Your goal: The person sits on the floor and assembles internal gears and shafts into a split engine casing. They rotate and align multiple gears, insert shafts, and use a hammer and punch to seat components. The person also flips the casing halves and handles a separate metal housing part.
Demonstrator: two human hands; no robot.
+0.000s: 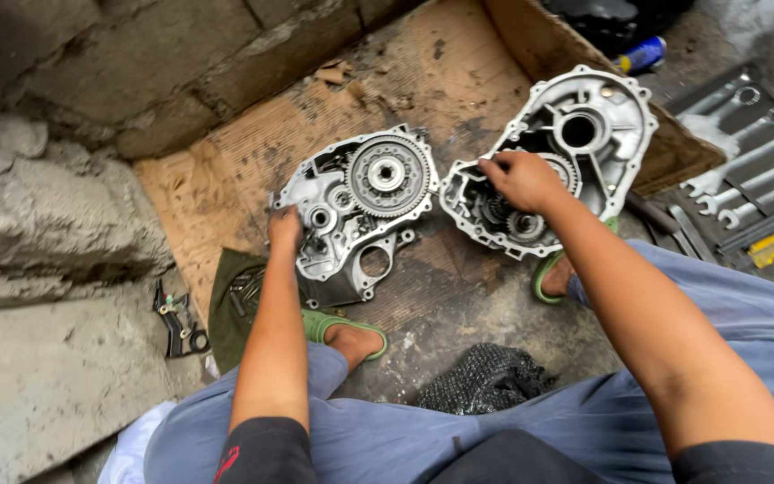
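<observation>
Two grey metal engine case halves lie on a sheet of stained cardboard (253, 161). The left case half (351, 215) carries a large toothed gear (388, 176) at its upper right. My left hand (285, 226) rests on that case's left edge, fingers curled against the rim. The right case half (584, 116) has a round bore and small gears inside. My right hand (521, 179) reaches into its left part, fingers closed around something among the gears; what it grips is hidden.
A row of spanners (750, 184) lies on a tray at the right. A blue spray can (642, 56) sits at the back. A green cloth with small parts (236, 300), a black bracket (176, 323) and a dark rag (485, 376) lie near my sandalled feet. Stone blocks rise on the left.
</observation>
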